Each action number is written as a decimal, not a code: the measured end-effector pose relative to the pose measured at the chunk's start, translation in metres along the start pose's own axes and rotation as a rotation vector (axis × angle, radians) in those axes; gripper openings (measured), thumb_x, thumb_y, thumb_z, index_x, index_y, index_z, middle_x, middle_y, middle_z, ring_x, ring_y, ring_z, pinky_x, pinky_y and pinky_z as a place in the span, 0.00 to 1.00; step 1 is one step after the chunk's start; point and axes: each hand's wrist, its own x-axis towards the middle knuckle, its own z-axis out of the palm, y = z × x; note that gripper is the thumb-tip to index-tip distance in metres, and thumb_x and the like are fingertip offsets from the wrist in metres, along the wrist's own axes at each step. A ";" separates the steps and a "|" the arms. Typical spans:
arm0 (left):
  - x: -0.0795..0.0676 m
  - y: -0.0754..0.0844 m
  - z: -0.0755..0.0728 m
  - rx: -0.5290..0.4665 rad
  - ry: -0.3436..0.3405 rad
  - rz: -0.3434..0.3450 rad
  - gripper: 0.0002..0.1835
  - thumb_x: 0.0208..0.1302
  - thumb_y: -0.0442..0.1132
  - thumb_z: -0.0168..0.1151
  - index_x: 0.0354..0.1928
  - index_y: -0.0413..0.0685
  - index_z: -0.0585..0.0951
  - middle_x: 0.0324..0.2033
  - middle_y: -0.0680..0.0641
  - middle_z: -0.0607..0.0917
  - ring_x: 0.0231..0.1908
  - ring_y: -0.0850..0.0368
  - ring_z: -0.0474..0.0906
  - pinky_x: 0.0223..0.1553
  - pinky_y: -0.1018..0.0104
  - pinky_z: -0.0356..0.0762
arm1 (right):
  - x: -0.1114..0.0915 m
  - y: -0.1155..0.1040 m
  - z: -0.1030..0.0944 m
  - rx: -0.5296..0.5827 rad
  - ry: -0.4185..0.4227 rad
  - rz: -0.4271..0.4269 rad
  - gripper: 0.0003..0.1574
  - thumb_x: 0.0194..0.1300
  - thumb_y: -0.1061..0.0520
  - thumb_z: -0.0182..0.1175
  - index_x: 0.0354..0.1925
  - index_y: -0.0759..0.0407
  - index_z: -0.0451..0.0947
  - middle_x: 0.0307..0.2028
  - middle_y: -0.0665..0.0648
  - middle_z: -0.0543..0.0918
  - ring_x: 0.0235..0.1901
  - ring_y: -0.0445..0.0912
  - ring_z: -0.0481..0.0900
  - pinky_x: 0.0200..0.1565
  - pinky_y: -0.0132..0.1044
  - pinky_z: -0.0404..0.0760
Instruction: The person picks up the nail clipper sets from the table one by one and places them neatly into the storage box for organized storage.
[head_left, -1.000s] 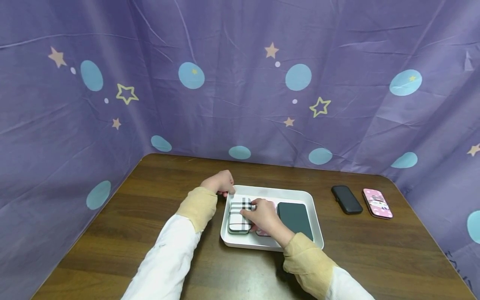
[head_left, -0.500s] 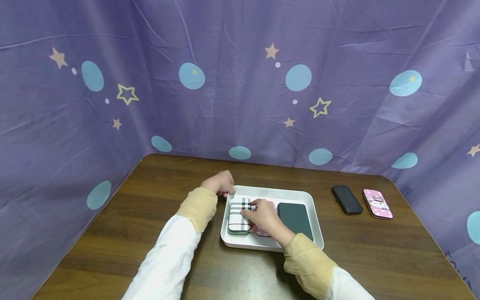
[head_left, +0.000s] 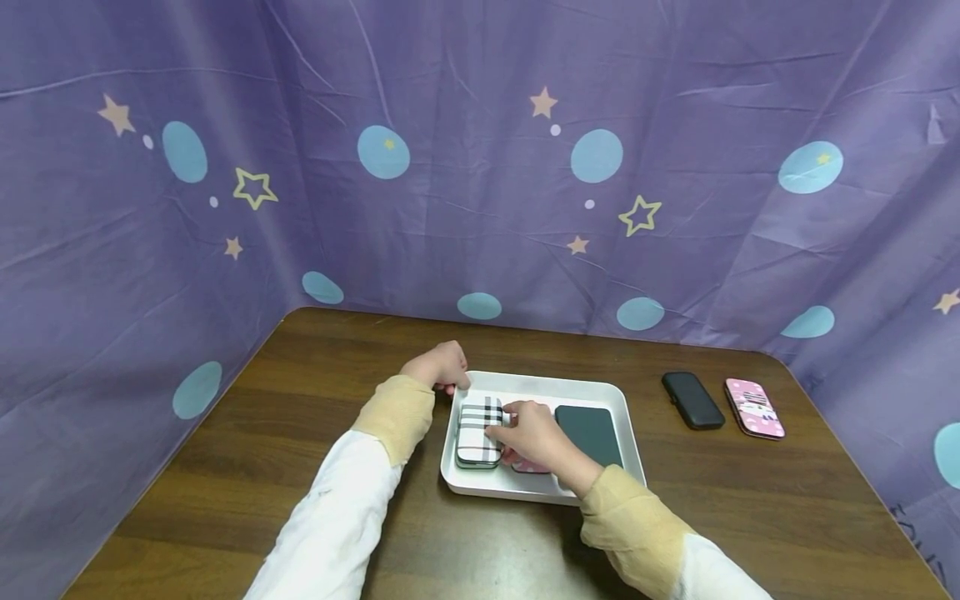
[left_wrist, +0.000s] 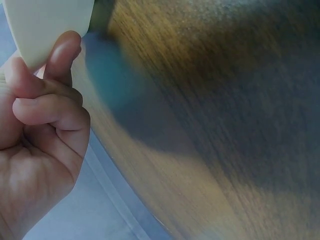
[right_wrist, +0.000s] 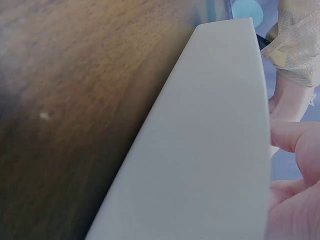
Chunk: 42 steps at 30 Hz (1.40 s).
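My left hand [head_left: 442,365] pinches the back left corner of the white tray [head_left: 555,385]. In the left wrist view its fingers curl in at the tray's edge. A white case with dark plaid stripes [head_left: 472,437] lies at the tray's left side, with a green edge showing beneath it. My right hand [head_left: 536,433] is at the plaid case's right edge, thumb tip over its top and fingers extended. Under that hand a pink case [head_left: 531,467] is mostly hidden. To its right lies a dark green rectangular case [head_left: 591,433]. The tray's wall hides part of the right hand in the right wrist view.
On the wooden table [head_left: 360,350], right of the tray, lie a black case [head_left: 693,401] and a pink patterned case [head_left: 755,408]. A purple curtain [head_left: 480,242] with stars and blue ovals hangs behind the table.
My right hand has shifted slightly right, its thumb sliding toward the plaid case's right edge. The plaid case, the tray and my left hand look still.
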 end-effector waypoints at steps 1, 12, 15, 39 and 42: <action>0.000 0.000 0.000 0.002 0.001 0.001 0.19 0.47 0.30 0.56 0.06 0.52 0.63 0.03 0.55 0.70 0.06 0.66 0.62 0.10 0.75 0.58 | -0.001 0.000 -0.001 -0.024 0.009 -0.013 0.33 0.54 0.49 0.68 0.50 0.72 0.76 0.26 0.53 0.84 0.23 0.39 0.80 0.36 0.37 0.81; 0.000 0.000 0.002 0.006 0.011 0.003 0.19 0.47 0.30 0.56 0.06 0.52 0.64 0.03 0.55 0.70 0.06 0.66 0.63 0.10 0.75 0.60 | -0.012 -0.001 -0.019 -0.036 -0.011 -0.047 0.25 0.56 0.52 0.67 0.47 0.68 0.79 0.24 0.51 0.84 0.23 0.38 0.80 0.41 0.40 0.79; 0.001 0.000 0.002 -0.004 0.010 -0.001 0.19 0.48 0.30 0.56 0.06 0.52 0.64 0.03 0.54 0.70 0.06 0.66 0.63 0.10 0.75 0.60 | -0.015 -0.003 -0.025 0.016 -0.021 -0.048 0.22 0.57 0.54 0.66 0.46 0.68 0.78 0.22 0.52 0.84 0.18 0.39 0.81 0.37 0.37 0.80; 0.001 0.000 0.002 0.000 0.014 -0.011 0.20 0.49 0.30 0.57 0.06 0.51 0.64 0.03 0.55 0.70 0.07 0.65 0.64 0.11 0.74 0.60 | -0.035 -0.003 -0.082 -0.081 0.145 -0.221 0.10 0.58 0.58 0.64 0.40 0.58 0.82 0.26 0.50 0.84 0.22 0.38 0.76 0.24 0.29 0.74; 0.000 0.000 0.002 0.001 0.019 -0.011 0.20 0.49 0.30 0.57 0.06 0.51 0.64 0.03 0.55 0.70 0.07 0.65 0.64 0.11 0.75 0.61 | -0.038 0.002 -0.089 -0.100 0.184 -0.265 0.09 0.59 0.58 0.64 0.40 0.57 0.82 0.26 0.48 0.83 0.24 0.38 0.78 0.26 0.30 0.76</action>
